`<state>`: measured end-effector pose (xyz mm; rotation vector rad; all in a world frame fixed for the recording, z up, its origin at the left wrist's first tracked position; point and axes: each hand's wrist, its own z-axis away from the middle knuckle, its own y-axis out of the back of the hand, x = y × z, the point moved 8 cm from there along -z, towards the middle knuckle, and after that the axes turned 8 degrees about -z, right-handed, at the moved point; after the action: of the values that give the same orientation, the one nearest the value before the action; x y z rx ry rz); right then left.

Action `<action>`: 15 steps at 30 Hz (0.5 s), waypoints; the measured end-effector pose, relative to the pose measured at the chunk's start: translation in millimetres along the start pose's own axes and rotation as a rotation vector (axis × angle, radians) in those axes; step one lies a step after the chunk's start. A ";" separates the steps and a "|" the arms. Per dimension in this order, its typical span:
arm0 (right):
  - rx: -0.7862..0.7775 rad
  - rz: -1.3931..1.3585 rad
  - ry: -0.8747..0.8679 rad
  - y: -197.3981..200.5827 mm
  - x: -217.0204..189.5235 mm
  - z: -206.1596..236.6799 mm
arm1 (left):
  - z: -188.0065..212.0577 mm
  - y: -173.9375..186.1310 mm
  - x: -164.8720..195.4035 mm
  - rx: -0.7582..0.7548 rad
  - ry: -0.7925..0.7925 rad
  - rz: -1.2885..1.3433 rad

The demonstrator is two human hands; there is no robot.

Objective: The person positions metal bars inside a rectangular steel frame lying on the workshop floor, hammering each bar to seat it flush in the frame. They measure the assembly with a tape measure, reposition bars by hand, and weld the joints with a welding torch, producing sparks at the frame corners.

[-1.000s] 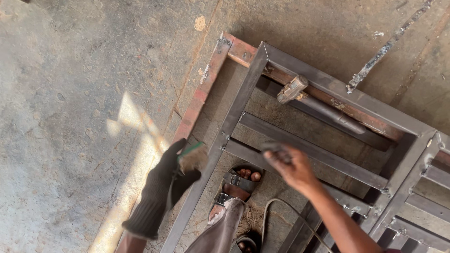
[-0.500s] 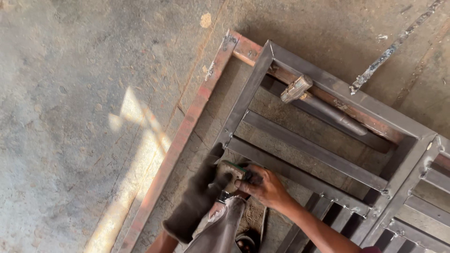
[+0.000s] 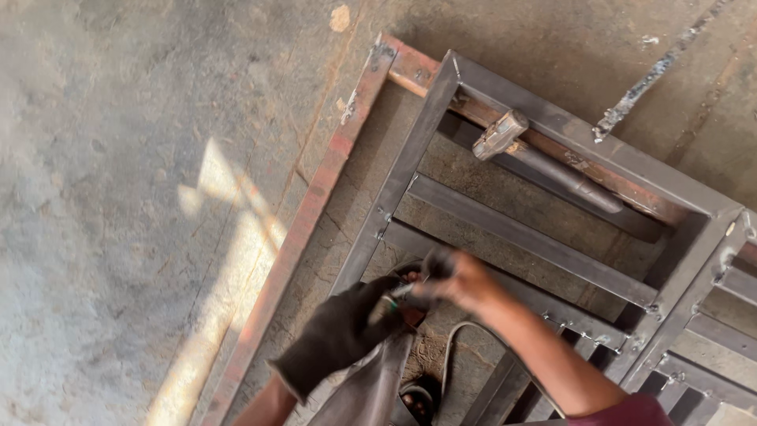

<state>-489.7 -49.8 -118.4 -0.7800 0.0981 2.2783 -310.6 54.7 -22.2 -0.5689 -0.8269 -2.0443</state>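
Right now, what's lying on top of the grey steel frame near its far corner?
A hammer rests there, head against the frame, handle running along a rusty bar. Its handle end is lost in shadow under the rail.

Packages, labels, signs, screens: none in view. Nothing on the concrete floor or on the grey steel frame carries a sticker, tag, printed wrapper or display; all visible surfaces are bare metal, rust-red bar and rough cement.
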 end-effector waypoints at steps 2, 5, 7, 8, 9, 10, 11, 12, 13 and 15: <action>0.169 -0.173 0.082 39.3 -29.0 3.3 | -1.3 -2.3 -20.6 -0.079 0.141 -0.046; 0.288 -0.402 0.242 59.5 -57.6 -2.1 | -4.6 -16.0 -32.8 -0.251 0.165 -0.157; 0.329 -0.261 0.233 51.0 -58.0 -11.3 | -5.0 -24.2 -41.7 -0.290 0.256 -0.111; 0.348 -0.190 0.234 45.7 -56.0 -15.5 | -5.0 -27.6 -45.5 -0.303 0.300 -0.091; 0.368 -0.115 0.272 42.9 -55.7 -17.0 | -4.8 -28.5 -48.1 -0.280 0.335 -0.103; 0.383 -0.035 0.307 41.2 -55.3 -17.9 | -4.3 -29.0 -50.4 -0.255 0.372 -0.109; 0.392 0.048 0.340 40.9 -54.2 -16.9 | -3.1 -29.1 -52.5 -0.229 0.413 -0.109; 0.420 0.096 0.306 45.7 -48.8 -15.9 | -1.7 -29.3 -53.3 -0.212 0.437 -0.104; 0.445 0.145 0.264 51.7 -43.2 -13.6 | -0.3 -29.5 -53.9 -0.200 0.465 -0.095; 0.474 0.206 0.204 64.3 -35.9 -6.6 | 0.6 -28.0 -52.2 -0.176 0.484 -0.145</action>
<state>-508.3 -121.2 -113.2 -0.7675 0.8141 2.2218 -305.3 95.0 -65.3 -0.0927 -0.4115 -2.2695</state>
